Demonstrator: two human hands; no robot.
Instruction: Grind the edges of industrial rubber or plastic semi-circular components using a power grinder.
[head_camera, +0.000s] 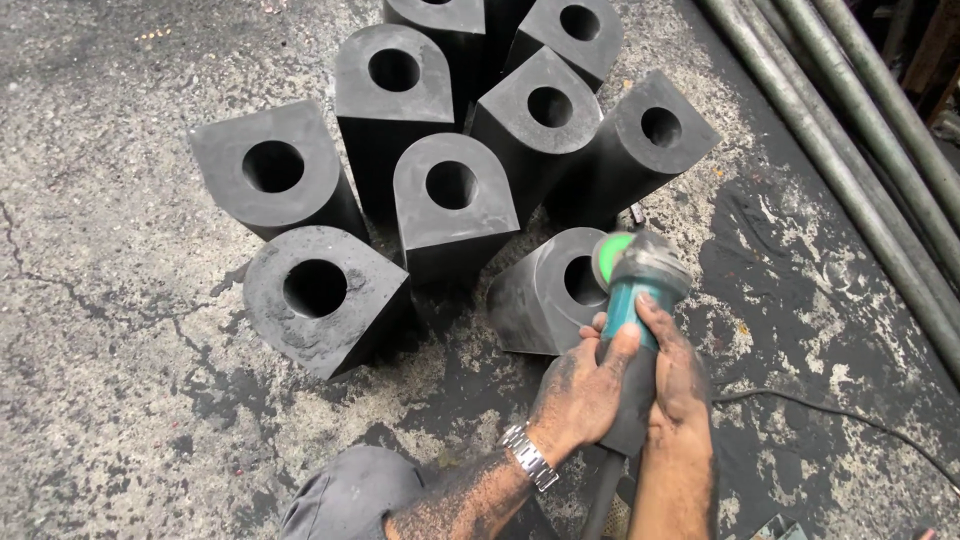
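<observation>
Both hands grip the teal angle grinder (636, 290): left hand (583, 392) wraps its body, right hand (677, 368) clamps beside it. The grinder's head sits against a dark block (535, 300) lying on the concrete floor (110, 330), near other standing blocks (450, 200).

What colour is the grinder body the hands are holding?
Teal green on the grinder, seen in the head view.

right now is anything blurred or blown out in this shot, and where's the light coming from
Head view: soft, even daylight with no glare; the dark metal blocks cast only faint shadows on the concrete floor. The angle grinder head is slightly smeared, while the left hand and right hand gripping it look sharp. The pipes bow near the right edge, suggesting wide-angle distortion.
</observation>
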